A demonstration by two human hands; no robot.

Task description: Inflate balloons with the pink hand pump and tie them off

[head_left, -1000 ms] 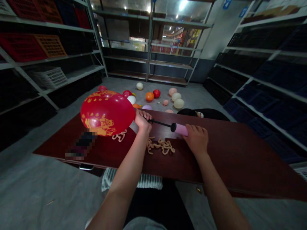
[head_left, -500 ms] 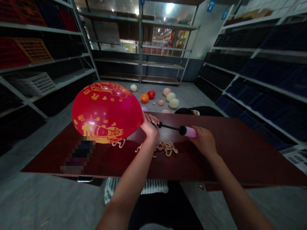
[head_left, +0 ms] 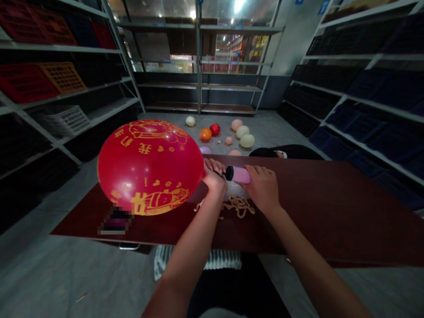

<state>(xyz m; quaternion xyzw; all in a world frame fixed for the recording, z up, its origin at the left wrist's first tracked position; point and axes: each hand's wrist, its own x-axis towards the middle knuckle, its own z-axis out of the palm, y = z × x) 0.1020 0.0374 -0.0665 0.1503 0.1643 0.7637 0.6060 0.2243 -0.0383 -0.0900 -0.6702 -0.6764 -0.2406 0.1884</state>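
A large inflated red balloon (head_left: 149, 165) with yellow printed figures and characters fills the left side above the table. My left hand (head_left: 215, 174) is closed around its neck, where the black end of a balloon pump enters. My right hand (head_left: 263, 185) grips the pump's pink barrel (head_left: 241, 175), whose black cap is close to my left hand. Little of the pump rod shows between them. Below my hands, a tangle of beige uninflated long balloons (head_left: 239, 206) lies on the dark red table (head_left: 318, 203).
A blurred-out flat object (head_left: 116, 221) lies on the table, partly under the balloon. Several small balloons (head_left: 242, 132) rest on the floor beyond. A dark shape (head_left: 288, 152) is behind the table's far edge. Shelves with crates (head_left: 62, 77) stand left and right, and a rack (head_left: 228, 88) behind.
My right hand has pushed the pump barrel left toward my left hand, so the rod is mostly inside. The balloon looks somewhat bigger. The view has shifted slightly.
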